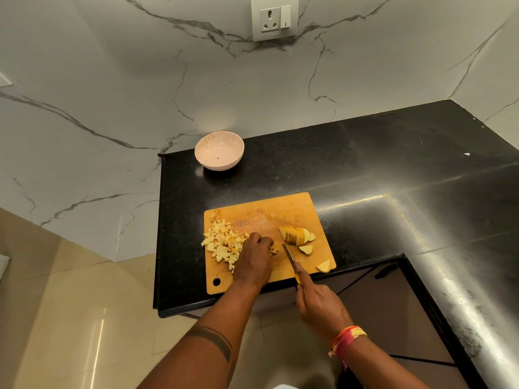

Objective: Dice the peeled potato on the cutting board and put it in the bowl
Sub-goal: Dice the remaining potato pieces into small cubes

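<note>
A wooden cutting board [283, 211] lies on the black counter. A heap of diced potato [222, 242] covers its left side. A row of potato slices [297, 235] stands at its right, with two loose wedges nearer me. My left hand [254, 261] curls over a few potato pieces [273, 250] at the board's middle and holds them down. My right hand [317, 303] grips the yellow handle of a knife [289, 256], whose blade points away from me just right of the left fingers. A pale pink bowl [219, 150] stands at the counter's far left corner, holding only crumbs.
The black counter [365, 164] bends in an L to the right, with its front edge just below the board. Marble wall panels rise behind and to the left, with a socket [273, 19] high up. Beige floor tiles lie at the lower left.
</note>
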`<state>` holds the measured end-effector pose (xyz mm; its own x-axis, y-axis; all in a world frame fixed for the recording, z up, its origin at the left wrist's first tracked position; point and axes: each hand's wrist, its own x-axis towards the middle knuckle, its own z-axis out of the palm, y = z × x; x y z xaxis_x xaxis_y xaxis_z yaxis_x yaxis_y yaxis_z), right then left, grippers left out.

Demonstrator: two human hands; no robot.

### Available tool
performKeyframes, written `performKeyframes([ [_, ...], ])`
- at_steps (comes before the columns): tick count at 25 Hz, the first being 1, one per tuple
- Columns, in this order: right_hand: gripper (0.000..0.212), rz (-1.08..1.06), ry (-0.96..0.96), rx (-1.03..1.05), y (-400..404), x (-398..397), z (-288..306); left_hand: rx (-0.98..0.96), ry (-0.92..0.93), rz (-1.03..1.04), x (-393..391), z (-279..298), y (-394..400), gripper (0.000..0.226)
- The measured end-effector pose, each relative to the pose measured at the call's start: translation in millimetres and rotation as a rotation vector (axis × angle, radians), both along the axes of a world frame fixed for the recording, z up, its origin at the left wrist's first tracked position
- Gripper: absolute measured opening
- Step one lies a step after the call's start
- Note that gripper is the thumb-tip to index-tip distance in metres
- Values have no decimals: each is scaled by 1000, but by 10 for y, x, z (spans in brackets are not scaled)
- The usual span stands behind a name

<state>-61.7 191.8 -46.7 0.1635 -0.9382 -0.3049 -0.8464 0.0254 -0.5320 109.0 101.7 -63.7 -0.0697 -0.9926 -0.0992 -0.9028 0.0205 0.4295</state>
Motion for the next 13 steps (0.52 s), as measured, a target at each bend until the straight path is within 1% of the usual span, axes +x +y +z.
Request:
performKeyframes([
  [3,66,-10,22,1,18,63,-16,10,44,17,31,13,21,36],
  [6,66,60,62,36,28,176,-11,20,57,34,52,8,19,36],
  [8,66,90,77,37,8,246,-17,21,38,38,72,22,8,32],
  [13,67,36,72,-23,-86,290,-51,5,48,48,77,-11,-33,26],
])
